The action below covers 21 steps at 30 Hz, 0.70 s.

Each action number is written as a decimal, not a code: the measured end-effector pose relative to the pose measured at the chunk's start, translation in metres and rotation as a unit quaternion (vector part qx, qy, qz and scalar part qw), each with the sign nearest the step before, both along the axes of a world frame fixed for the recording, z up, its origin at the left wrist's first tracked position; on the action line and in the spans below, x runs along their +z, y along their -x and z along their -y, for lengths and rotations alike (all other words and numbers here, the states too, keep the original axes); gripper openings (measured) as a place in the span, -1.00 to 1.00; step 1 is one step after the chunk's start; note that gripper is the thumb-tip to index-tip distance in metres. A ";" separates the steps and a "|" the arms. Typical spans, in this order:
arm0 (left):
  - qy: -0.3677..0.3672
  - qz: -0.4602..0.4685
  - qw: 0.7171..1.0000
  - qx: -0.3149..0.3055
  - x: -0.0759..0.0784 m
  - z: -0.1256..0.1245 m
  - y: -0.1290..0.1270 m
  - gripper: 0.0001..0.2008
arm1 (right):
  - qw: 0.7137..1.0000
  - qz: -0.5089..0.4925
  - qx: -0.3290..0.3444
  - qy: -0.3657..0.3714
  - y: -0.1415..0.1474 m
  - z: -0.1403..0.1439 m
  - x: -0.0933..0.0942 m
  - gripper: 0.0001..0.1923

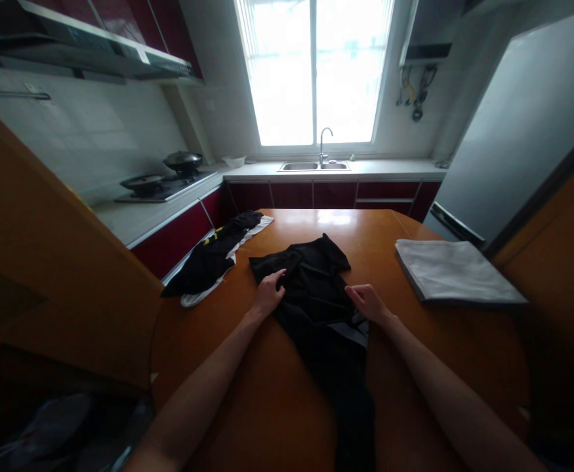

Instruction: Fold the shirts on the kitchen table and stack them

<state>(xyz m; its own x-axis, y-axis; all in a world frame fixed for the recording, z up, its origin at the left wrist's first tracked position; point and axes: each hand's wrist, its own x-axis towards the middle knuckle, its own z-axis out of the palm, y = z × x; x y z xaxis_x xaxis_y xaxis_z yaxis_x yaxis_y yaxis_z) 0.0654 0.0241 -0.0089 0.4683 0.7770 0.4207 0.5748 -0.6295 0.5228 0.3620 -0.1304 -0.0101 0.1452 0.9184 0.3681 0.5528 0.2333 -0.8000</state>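
Observation:
A rumpled black garment (pixel 311 282) lies lengthwise on the wooden table, with a pale grey-white patch low on its right side. Its wide part faces the far side, and a narrower part runs down out of the bottom of the view. My left hand (pixel 268 293) is closed at its left edge, thumb and forefinger curled on the cloth. On the opposite edge, just above the pale patch, my right hand (pixel 367 301) pinches the fabric. Whether it is a shirt or another kind of clothing is hard to tell.
Black-and-white clothing with yellow marks (pixel 218 252) lies along the table's (pixel 237 373) left edge. A folded whitish cloth stack (pixel 456 265) sits at the right. Beyond are a counter with a sink (pixel 299 166), a stove with pans (pixel 142 184) and a fridge (pixel 517 111).

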 end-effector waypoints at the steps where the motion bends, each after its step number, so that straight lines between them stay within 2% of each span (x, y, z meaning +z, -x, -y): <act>1: 0.016 0.022 0.999 -0.020 0.001 0.000 0.000 -0.45 | 0.999 0.006 0.000 -0.031 0.002 0.002 0.004 -0.32; 3: 0.041 0.060 0.996 -0.052 0.004 0.001 0.001 -0.42 | 0.996 0.010 0.005 -0.087 0.006 0.004 0.010 -0.40; 5: 0.060 0.081 0.991 -0.085 0.007 0.004 0.001 -0.40 | 0.994 0.017 0.027 -0.104 0.009 0.005 0.012 -0.44; 7: 0.076 0.087 0.987 -0.115 0.009 0.007 0.000 -0.37 | 0.994 0.038 0.061 -0.079 0.010 0.004 0.009 -0.46; 9: 0.073 0.093 0.986 -0.115 0.011 0.009 -0.002 -0.35 | 0.994 0.058 0.084 -0.031 0.011 0.002 0.003 -0.45; 12: 0.021 0.121 0.991 -0.043 0.010 0.006 -0.004 -0.42 | 0.996 0.069 0.059 0.023 0.012 -0.001 -0.004 -0.38; 15: -0.017 0.140 0.987 0.077 0.008 -0.005 0.002 -0.49 | 0.993 0.091 -0.023 0.070 0.015 0.001 0.000 -0.36; 18: -0.012 0.134 0.972 0.195 0.007 -0.021 0.018 -0.50 | 0.972 0.145 -0.126 0.134 0.017 0.005 0.014 -0.33; 21: -0.012 0.090 0.960 0.265 0.008 -0.030 0.038 -0.38 | 0.939 0.213 -0.195 0.185 0.019 0.012 0.029 -0.32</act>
<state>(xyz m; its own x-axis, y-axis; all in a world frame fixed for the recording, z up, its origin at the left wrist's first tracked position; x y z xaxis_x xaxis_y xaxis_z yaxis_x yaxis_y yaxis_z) 0.0278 0.0537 -0.0007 -0.0729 0.8748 0.4790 0.7197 -0.2863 0.6325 0.3434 -0.1425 0.0185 0.4090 0.9025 0.1351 0.8272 -0.3042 -0.4724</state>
